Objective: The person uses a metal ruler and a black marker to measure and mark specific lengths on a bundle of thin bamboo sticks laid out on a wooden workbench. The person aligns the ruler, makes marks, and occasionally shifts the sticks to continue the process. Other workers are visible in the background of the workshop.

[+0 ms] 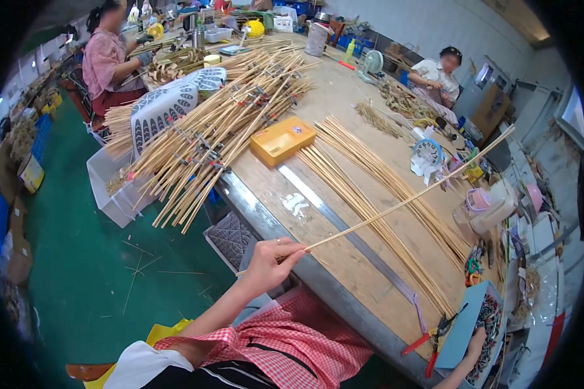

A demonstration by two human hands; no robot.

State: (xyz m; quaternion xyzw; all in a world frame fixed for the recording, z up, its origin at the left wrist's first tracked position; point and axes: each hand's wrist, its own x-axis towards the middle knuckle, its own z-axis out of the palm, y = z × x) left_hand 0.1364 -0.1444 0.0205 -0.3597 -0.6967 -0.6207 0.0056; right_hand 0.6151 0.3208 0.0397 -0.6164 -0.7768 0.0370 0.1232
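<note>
My left hand (271, 264) is closed around a long thin straw-coloured stick (396, 206) near one end, at the table's front edge. The stick slants up to the right, over the table. At the lower right, my right hand (475, 347) reaches into a light blue box (466, 318) filled with small dark metal pieces (490, 324); its fingers are partly hidden there. Red-handled pliers (436, 337) lie beside this box. Two rows of similar sticks (370, 217) lie across the table, next to a long metal ruler (344, 230).
A yellow box (282, 141) stands behind the ruler. Left of it, a large heap of sticks with small clips (207, 142) overhangs the table edge (259, 217). Two people sit at the far sides. A small fan (372, 63) and plastic jugs (496, 207) stand along the right.
</note>
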